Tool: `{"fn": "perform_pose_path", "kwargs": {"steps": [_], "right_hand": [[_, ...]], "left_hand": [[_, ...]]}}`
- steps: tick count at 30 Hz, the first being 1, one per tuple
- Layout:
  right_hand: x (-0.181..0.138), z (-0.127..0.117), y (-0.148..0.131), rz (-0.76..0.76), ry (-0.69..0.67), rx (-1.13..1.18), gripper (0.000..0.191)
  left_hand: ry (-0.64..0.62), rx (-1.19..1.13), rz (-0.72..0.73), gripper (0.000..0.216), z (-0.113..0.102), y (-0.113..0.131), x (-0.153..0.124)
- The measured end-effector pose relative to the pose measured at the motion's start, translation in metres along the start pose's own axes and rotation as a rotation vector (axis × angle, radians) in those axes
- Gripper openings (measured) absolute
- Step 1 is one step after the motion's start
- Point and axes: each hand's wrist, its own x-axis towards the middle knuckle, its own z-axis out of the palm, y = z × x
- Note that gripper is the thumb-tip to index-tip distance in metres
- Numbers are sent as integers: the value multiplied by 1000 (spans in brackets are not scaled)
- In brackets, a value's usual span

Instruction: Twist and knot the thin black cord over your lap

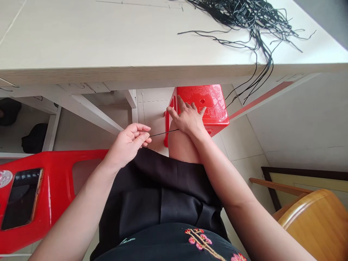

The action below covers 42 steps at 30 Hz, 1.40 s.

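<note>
A thin black cord runs taut from the fingertips of my left hand to beneath my right hand. My left thumb and fingers are pinched on the cord's end, above the edge of the black clothing. Palm down with fingers spread, my right hand lies flat on the bare knee. The cord goes out of sight under its palm, so its far end is hidden.
A tangled heap of black cords lies on the pale table, several strands hanging over its edge. Beneath stands a red stool. On the left, a phone rests on a red plastic seat. A wooden chair is at right.
</note>
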Motion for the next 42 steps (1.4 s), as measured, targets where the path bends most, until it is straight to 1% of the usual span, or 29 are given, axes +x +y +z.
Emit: {"fn": "perform_pose_path", "kwargs": {"steps": [8,11,14,22,27,33,37,42], "right_hand": [[0,1,1,-1,0,24,73],[0,1,2,-4,-5,33,73],[0,0,3,-11,-11,52,73],[1,-1,4,-8,-19,121,73],[2,-1,5,-9,-20,150,73],[3,1,7,-20,-11,173,72],[2,1,7,-25,-7,173,72],[1,0,6,-21,-11,153,72]], "left_hand": [[-14,-36,-32,23,4,8,-5],[-39,25,14,27,4,9,-7],[-34,81,69,30,4,8,-7],[-109,57,117,20,4,3,-2],[-136,34,85,19,5,4,-1],[-141,-61,46,18,8,5,-1],[-143,-113,-20,18,8,5,-1],[-159,-98,-89,17,6,5,-1]]}}
